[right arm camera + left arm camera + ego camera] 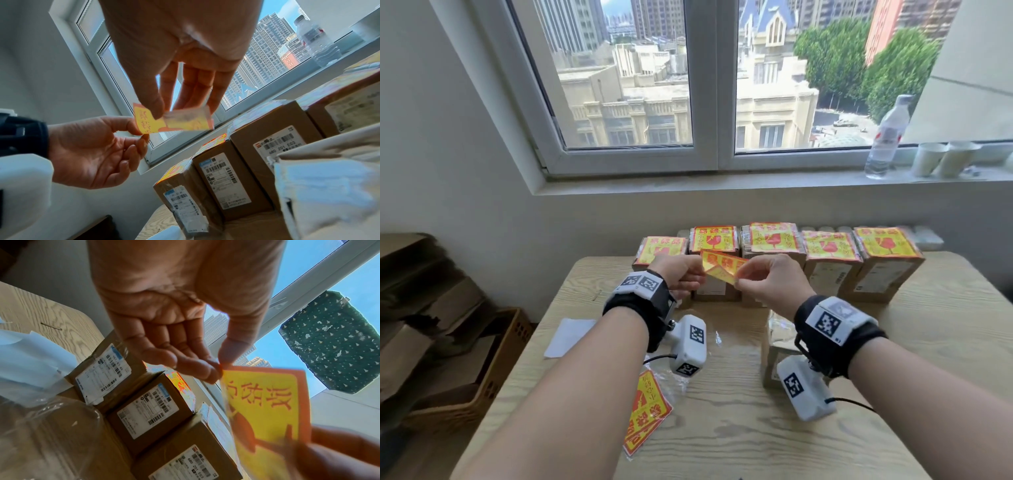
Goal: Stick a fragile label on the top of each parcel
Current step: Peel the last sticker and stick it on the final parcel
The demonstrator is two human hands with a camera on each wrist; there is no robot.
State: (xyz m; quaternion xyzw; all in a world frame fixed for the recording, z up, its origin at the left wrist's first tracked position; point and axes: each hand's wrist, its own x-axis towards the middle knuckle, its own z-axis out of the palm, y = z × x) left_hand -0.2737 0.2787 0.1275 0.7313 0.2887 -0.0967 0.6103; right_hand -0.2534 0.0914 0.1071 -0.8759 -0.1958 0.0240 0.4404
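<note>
Both hands hold one yellow-and-red fragile label (722, 269) up in the air above the table. My left hand (681, 274) pinches its left corner between thumb and forefinger (220, 369). My right hand (763, 277) pinches its right side (160, 112), where a pale backing strip (185, 116) curls off the label. Several brown parcels (828, 263) stand in a row at the table's far edge, each with a fragile label on top. One parcel (777, 346) without a label stands nearer, under my right wrist. A stack of spare labels (647, 411) lies near the front left.
White backing paper (568, 335) lies on the wooden table (722, 445) at the left. A water bottle (887, 137) and paper cups (945, 159) stand on the windowsill. Cardboard and a crate (482, 370) sit left of the table.
</note>
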